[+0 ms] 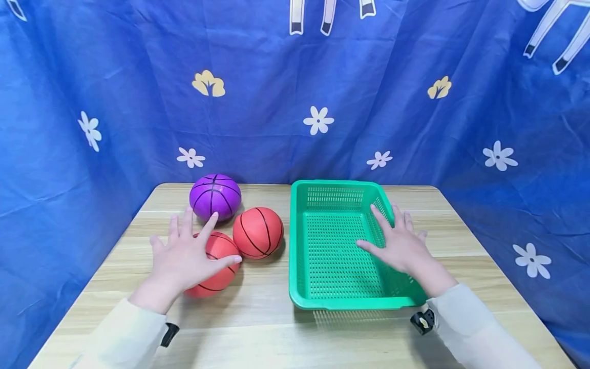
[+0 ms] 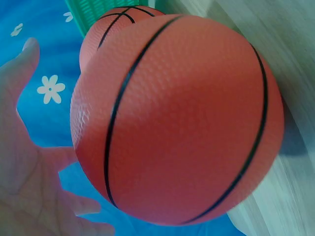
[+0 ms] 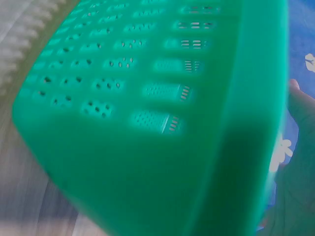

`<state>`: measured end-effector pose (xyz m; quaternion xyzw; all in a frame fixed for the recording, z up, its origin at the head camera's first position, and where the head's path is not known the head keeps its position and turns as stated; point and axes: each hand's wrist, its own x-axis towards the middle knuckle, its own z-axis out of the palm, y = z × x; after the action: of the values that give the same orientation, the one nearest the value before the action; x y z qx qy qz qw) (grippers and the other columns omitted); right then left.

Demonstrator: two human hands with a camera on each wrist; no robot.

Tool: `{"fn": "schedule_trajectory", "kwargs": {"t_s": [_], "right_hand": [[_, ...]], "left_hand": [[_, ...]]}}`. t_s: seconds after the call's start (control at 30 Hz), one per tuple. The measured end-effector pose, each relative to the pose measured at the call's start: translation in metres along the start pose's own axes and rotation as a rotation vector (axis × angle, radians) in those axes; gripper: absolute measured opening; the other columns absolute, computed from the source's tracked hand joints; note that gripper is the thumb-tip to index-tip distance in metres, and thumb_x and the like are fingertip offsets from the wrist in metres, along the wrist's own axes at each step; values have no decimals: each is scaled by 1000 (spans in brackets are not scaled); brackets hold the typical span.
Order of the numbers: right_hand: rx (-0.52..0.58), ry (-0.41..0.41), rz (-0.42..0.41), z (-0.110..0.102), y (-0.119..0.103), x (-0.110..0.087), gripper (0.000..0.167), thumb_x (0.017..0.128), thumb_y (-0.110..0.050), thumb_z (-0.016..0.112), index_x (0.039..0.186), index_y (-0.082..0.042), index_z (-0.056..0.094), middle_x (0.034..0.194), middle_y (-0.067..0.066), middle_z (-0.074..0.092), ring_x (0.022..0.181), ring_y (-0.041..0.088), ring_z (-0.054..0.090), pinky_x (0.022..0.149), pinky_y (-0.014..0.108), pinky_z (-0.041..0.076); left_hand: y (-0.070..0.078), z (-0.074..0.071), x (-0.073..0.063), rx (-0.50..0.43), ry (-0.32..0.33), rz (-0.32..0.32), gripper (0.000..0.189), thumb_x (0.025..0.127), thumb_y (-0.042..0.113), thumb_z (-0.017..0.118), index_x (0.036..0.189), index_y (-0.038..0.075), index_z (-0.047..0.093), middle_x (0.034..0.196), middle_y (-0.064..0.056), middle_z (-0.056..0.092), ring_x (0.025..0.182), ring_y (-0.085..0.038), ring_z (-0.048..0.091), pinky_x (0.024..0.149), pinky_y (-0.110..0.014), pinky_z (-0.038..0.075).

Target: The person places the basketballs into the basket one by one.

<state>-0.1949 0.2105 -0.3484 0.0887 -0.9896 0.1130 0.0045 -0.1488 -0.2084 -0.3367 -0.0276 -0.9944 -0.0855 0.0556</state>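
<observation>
My left hand spreads its fingers over the nearer red basketball, covering part of it in the head view. In the left wrist view that ball fills the middle, with the palm beside it. A second red basketball lies to its right and a purple basketball behind. Over the right side of a green plastic basket, my right hand hovers with fingers spread. The right wrist view shows the basket's perforated wall up close, the hand partly hidden behind its rim.
Everything stands on a light wood table. A blue curtain with white flowers hangs around the back and sides. Black straps with small devices sit at the wrists.
</observation>
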Motion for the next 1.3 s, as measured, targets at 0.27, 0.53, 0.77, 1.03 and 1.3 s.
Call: {"fn": "schedule_trajectory", "kwargs": {"t_s": [0.27, 0.53, 0.77, 1.03, 1.3], "right_hand": [[-11, 1, 19, -2, 15, -3, 95, 82, -79, 39, 153, -32, -3, 155, 26, -4, 134, 56, -1, 86, 84, 6], [12, -4, 46, -3, 30, -4, 95, 83, -77, 40, 153, -29, -3, 153, 30, -3, 133, 58, 0, 84, 85, 4], [62, -7, 71, -5, 41, -6, 100, 81, -78, 42, 154, -26, -3, 152, 31, -4, 134, 57, 2, 87, 83, 9], [136, 10, 71, -3, 55, -4, 102, 82, -73, 48, 154, -19, -1, 150, 35, 3, 127, 63, 15, 85, 79, 26], [275, 18, 56, 2, 69, 0, 100, 87, -60, 56, 154, -10, 2, 149, 36, 12, 126, 59, 26, 91, 73, 29]], "left_hand": [[-11, 0, -3, -1, -19, -27, 114, 67, 87, 48, 153, 18, 22, 151, -34, 1, 132, -60, 1, 87, -83, 0], [-24, -2, -6, -8, -20, -46, 114, 66, 86, 51, 152, 17, 23, 150, -35, 1, 132, -60, -1, 86, -83, 0], [-33, -3, -10, -33, -30, -59, 113, 67, 85, 53, 152, 16, 24, 148, -38, 3, 131, -60, -1, 85, -84, 1], [-44, -3, -14, -103, -68, -72, 114, 69, 83, 53, 153, 16, 16, 148, -37, -3, 132, -59, -7, 83, -84, 4], [-51, -1, -17, -162, -111, -78, 116, 69, 80, 57, 154, 15, 11, 147, -40, 1, 130, -61, 4, 83, -82, 13]]}}
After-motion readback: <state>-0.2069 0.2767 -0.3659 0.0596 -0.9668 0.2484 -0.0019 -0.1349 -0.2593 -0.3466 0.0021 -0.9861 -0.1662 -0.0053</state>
